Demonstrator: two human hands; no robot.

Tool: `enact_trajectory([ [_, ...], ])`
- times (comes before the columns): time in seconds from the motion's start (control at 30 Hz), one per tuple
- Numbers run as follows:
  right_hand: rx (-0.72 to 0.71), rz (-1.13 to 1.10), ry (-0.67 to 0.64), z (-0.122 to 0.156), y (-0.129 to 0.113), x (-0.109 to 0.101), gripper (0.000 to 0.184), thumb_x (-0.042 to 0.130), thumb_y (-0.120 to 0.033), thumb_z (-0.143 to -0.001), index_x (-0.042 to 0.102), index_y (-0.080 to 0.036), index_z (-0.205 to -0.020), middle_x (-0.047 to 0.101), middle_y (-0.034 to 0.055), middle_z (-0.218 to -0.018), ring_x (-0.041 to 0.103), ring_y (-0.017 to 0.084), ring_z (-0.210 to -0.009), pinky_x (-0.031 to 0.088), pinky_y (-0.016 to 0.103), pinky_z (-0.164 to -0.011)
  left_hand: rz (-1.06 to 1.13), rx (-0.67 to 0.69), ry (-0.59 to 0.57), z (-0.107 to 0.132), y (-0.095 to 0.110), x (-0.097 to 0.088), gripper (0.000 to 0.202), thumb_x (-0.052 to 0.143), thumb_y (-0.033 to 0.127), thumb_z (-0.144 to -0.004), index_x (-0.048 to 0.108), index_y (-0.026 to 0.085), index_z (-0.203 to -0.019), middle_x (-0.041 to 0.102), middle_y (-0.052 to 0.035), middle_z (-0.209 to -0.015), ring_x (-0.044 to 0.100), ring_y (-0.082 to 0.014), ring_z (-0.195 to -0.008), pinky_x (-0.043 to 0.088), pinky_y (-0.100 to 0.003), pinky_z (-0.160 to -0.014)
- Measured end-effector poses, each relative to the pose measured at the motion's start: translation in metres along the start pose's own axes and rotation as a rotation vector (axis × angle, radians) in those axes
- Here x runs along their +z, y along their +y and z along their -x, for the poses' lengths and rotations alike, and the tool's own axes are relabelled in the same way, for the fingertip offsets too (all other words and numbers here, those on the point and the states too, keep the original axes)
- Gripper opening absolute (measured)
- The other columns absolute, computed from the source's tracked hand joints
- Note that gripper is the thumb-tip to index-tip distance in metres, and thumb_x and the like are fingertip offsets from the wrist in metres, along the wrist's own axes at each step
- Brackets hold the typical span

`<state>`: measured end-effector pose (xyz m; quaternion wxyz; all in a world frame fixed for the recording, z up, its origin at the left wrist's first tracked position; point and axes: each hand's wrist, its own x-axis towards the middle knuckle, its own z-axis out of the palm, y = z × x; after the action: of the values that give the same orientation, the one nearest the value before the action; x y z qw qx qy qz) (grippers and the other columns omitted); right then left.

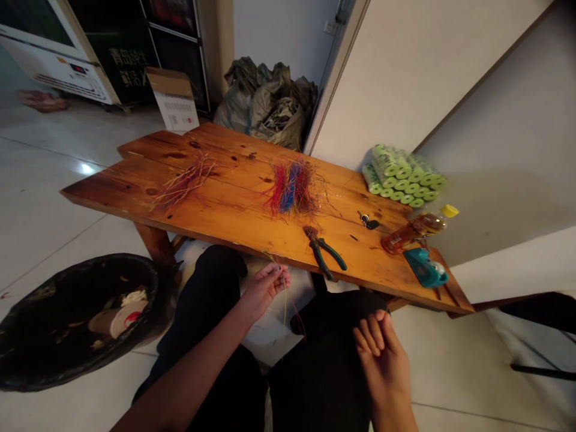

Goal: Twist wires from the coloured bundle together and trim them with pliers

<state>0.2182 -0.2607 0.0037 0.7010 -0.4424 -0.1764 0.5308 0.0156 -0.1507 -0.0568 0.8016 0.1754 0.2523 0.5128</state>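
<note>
Two hands are in view. The left hand [264, 291] has its grip clenched on a few thin wires [284, 303], which hang just below the table [225, 231] edge, above the knees. The right hand [382, 360] is curled, and whether its grip holds anything I cannot tell. The table carries two tangled heaps: a red-and-blue wire heap [292, 187] and a sparser reddish wire heap [184, 180] — plus one pair of pliers [324, 253].

head-worn view, facing forward and down
</note>
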Motion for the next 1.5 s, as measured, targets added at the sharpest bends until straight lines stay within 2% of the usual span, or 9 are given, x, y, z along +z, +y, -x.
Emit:
enact_trajectory([
  [0.17,-0.044,0.213,-0.036,-0.009,0.026,0.032,0.019,0.052,-0.036,-0.084,0.058,-0.018,-0.078,0.025,-0.0088,-0.045,0.014,0.007,-0.042,0.015,0.02,-0.04,-0.035,-0.015,0.018,0.004,-0.004,0.002,0.016,0.072,0.026,-0.067,0.065,0.014,-0.073,0.068,-0.0025,-0.071,0.062,-0.0099,-0.069,0.046,-0.021,-0.07],
  [0.37,0.126,0.476,-0.104,-0.017,0.075,0.045,0.032,0.054,-0.049,-0.077,0.057,-0.017,-0.072,0.024,-0.01,-0.039,0.015,0.006,-0.039,0.01,0.022,-0.041,-0.036,0.05,-0.114,0.009,-0.002,0.005,0.008,0.067,0.022,-0.072,0.064,0.014,-0.072,0.06,-0.0096,-0.12,0.054,-0.0199,-0.111,0.038,-0.029,-0.094],
  [0.6,0.175,0.534,-0.214,-0.011,0.083,0.037,0.036,0.052,-0.051,-0.078,0.057,-0.016,-0.074,0.025,-0.0097,-0.041,0.017,0.006,-0.041,0.011,0.022,-0.043,0.014,0.06,0.027,0.004,-0.002,-0.003,0.013,0.071,0.025,-0.068,0.065,0.016,-0.076,0.071,-0.0038,-0.086,0.064,-0.0129,-0.082,0.046,-0.024,-0.08],
  [0.8,0.107,0.493,-0.192,-0.008,0.083,0.039,0.032,0.047,-0.048,-0.083,0.056,-0.018,-0.08,0.025,-0.0091,-0.044,0.018,0.008,-0.044,0.014,0.023,-0.045,-0.035,0.05,-0.057,0.008,0.002,0.003,0.009,0.067,0.023,-0.073,0.062,0.015,-0.075,0.061,-0.0089,-0.119,0.06,-0.0177,-0.101,0.043,-0.027,-0.085],
  [0.9,0.068,0.478,-0.166,-0.008,0.083,0.039,0.031,0.047,-0.048,-0.084,0.056,-0.018,-0.079,0.024,-0.0091,-0.044,0.017,0.008,-0.044,0.015,0.023,-0.046,-0.015,0.027,-0.049,0.008,0.0,0.001,0.009,0.067,0.023,-0.073,0.062,0.015,-0.075,0.059,-0.0082,-0.121,0.06,-0.0178,-0.1,0.043,-0.028,-0.086],
  [1.1,0.067,0.54,-0.172,-0.007,0.086,0.036,0.033,0.048,-0.048,-0.083,0.057,-0.017,-0.078,0.026,-0.0084,-0.045,0.019,0.008,-0.045,0.014,0.024,-0.046,0.057,0.009,0.046,0.002,-0.006,-0.005,0.013,0.072,0.023,-0.067,0.064,0.016,-0.075,0.069,-0.0041,-0.094,0.063,-0.0135,-0.086,0.046,-0.024,-0.079],
  [1.33,0.118,0.588,-0.144,-0.01,0.092,0.036,0.039,0.052,-0.056,-0.076,0.057,-0.017,-0.073,0.021,-0.0091,-0.044,0.016,0.007,-0.042,0.012,0.023,-0.044,0.059,0.029,0.087,0.004,-0.003,-0.002,0.019,0.078,0.022,-0.057,0.066,0.014,-0.069,0.065,-0.0008,-0.071,0.059,-0.009,-0.068,0.046,-0.021,-0.068],
  [1.43,0.12,0.669,-0.172,-0.011,0.092,0.035,0.039,0.049,-0.055,-0.078,0.059,-0.017,-0.074,0.023,-0.0079,-0.045,0.022,0.008,-0.043,0.016,0.023,-0.044,0.011,0.047,0.123,0.004,-0.002,-0.001,0.018,0.079,0.022,-0.055,0.067,0.013,-0.066,0.064,-0.0008,-0.069,0.057,-0.0078,-0.064,0.044,-0.019,-0.064],
  [1.5,0.066,0.799,-0.217,-0.012,0.089,0.033,0.038,0.046,-0.052,-0.08,0.063,-0.018,-0.078,0.035,-0.0047,-0.048,0.034,0.011,-0.047,0.027,0.024,-0.048,-0.036,0.067,0.126,0.004,-0.001,-0.001,0.018,0.079,0.022,-0.054,0.067,0.012,-0.064,0.064,-0.0008,-0.067,0.055,-0.0065,-0.061,0.043,-0.018,-0.062],
])
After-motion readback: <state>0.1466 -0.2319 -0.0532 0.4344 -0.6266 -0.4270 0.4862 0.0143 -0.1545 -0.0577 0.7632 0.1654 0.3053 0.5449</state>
